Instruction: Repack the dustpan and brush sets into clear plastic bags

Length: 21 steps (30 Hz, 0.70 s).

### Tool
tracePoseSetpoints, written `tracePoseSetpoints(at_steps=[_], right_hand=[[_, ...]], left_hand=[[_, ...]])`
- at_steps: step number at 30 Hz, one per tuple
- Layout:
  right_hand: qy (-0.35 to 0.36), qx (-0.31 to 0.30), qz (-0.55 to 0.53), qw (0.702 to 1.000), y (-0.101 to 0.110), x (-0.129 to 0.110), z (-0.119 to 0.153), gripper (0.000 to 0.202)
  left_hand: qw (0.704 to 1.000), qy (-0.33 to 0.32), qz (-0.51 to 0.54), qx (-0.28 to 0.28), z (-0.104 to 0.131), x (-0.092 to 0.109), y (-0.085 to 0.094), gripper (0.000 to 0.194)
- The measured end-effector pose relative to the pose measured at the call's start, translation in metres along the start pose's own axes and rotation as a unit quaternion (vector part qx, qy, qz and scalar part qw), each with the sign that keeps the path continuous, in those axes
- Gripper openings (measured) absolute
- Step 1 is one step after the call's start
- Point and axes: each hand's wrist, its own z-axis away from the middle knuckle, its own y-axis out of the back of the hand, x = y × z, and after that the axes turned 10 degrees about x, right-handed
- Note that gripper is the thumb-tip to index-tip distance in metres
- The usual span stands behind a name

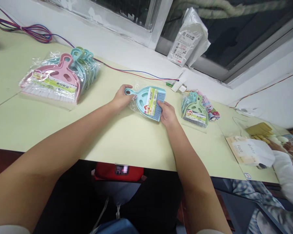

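Observation:
Over the middle of the table I hold a light blue dustpan and brush set point(143, 100) in clear plastic wrap, with a green and white label across it. My left hand point(122, 97) is closed on its looped handle. On the bristle side, my right hand point(168, 112) grips the opposite edge, thumb on top. To the left lies a row of wrapped sets, a pink dustpan set point(61, 73) in front and blue and green ones behind. Right of my right hand is a smaller group, with a green dustpan set point(197, 112) foremost.
Along the wall run red and blue cables point(36, 32). A bag with a printed label point(183, 47) hangs by the window. At the right, a person's white sleeve point(286, 174) reaches over the table near a paper packet point(241, 151) and a yellow cloth-like item point(260, 129).

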Motion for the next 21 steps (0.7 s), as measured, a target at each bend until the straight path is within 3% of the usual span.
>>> tracePoseSetpoints(at_steps=[17, 21], right_hand=[[-0.004, 0.002, -0.022, 1.0, 0.0, -0.0019, 0.0006, 0.014], [0.005, -0.003, -0.007, 1.0, -0.0002, -0.0043, 0.0024, 0.014]], left_hand=[[0.999, 0.012, 0.045, -0.011, 0.0024, 0.0058, -0.0016, 0.037], [0.999, 0.014, 0.047, -0.007, -0.0013, 0.003, -0.0003, 0.029]])
